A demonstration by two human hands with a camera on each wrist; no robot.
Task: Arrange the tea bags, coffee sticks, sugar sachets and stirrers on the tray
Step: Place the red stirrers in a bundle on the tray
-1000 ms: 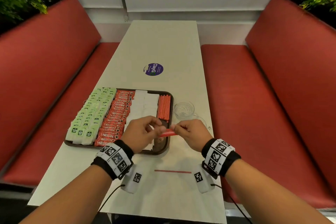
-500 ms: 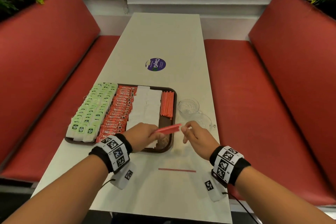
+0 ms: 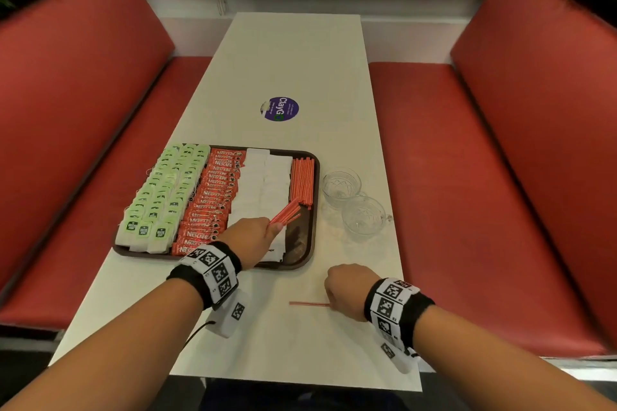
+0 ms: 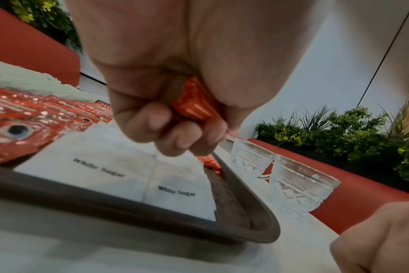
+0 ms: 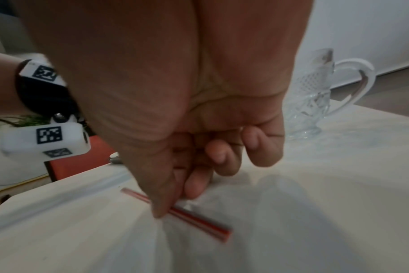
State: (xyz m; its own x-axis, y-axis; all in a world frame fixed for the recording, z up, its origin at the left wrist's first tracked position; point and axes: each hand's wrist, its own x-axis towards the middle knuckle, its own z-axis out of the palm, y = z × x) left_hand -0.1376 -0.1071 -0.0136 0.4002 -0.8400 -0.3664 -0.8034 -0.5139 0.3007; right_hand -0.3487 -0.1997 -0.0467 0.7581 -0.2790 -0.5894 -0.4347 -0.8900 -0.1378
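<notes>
Head view: left hand (image 3: 251, 237) grips a stirrer bundle (image 3: 285, 214) over the tray (image 3: 309, 243), aimed at the stirrer row at frame centre. Right hand (image 3: 347, 290) fingers apparently pinch the stray stirrer (image 5: 187, 216) on the counter (image 3: 293, 53), lower centre.

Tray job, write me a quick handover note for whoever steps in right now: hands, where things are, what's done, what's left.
Left hand: grips a bundle of red stirrers over the tray's right side.
Right hand: on the table, fingers pinching the single loose stirrer.
On the tray, left to right: green tea bags, Nescafe coffee sticks, White Sugar sachets, stirrer row.
Beside the tray: two glass cups.
Left to do: lay the bundle and the loose stirrer with the stirrer row.
</notes>
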